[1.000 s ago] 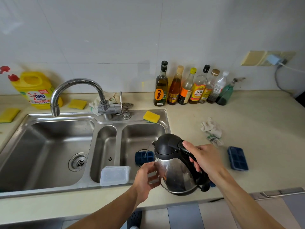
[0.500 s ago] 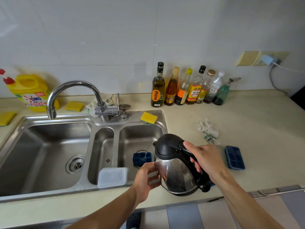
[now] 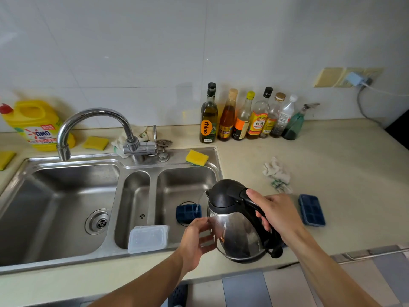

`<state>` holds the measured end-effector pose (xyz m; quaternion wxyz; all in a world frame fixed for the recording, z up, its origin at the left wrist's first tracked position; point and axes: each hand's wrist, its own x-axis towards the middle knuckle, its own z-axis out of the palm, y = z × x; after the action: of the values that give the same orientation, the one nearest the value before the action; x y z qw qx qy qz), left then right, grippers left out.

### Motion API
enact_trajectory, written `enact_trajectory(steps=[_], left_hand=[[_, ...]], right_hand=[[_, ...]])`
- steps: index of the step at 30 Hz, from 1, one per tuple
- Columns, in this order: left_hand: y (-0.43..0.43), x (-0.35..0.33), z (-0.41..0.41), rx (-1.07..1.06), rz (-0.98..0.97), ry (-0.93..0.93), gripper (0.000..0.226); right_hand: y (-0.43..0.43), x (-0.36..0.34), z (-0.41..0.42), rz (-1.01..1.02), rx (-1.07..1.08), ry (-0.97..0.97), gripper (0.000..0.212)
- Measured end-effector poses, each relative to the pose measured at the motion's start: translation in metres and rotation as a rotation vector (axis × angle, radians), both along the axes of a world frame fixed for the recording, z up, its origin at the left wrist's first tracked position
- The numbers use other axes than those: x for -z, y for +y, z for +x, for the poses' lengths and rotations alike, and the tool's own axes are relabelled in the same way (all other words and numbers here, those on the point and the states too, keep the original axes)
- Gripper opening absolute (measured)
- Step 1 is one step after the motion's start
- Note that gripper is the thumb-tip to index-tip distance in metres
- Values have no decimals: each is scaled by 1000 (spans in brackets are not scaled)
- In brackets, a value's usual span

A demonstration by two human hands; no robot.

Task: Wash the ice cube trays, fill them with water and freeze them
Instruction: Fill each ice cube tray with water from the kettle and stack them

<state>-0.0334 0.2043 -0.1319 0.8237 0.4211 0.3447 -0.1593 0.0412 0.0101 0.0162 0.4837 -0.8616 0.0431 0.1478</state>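
Steel kettle with black lid and handle: tilted over the front right corner of the steel sink, pose unchanged this past second. Right hand grips the handle; left hand rests relaxed fingers on its side. Thin stream falls onto dark blue ice cube tray in the right basin: filling apparently ongoing. Second blue tray: beige counter, near front edge.

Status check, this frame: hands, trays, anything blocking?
Right hand grips kettle handle, left hand touches its body. Thin stream falls to ice tray in sink; second tray on counter. Path clear.
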Motion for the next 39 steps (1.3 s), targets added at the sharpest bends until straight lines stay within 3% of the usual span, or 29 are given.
enact_trajectory(steps=[39], left_hand=[[14, -14, 10, -34, 31, 24, 33]], right_hand=[[19, 5, 21, 15, -34, -17, 68]])
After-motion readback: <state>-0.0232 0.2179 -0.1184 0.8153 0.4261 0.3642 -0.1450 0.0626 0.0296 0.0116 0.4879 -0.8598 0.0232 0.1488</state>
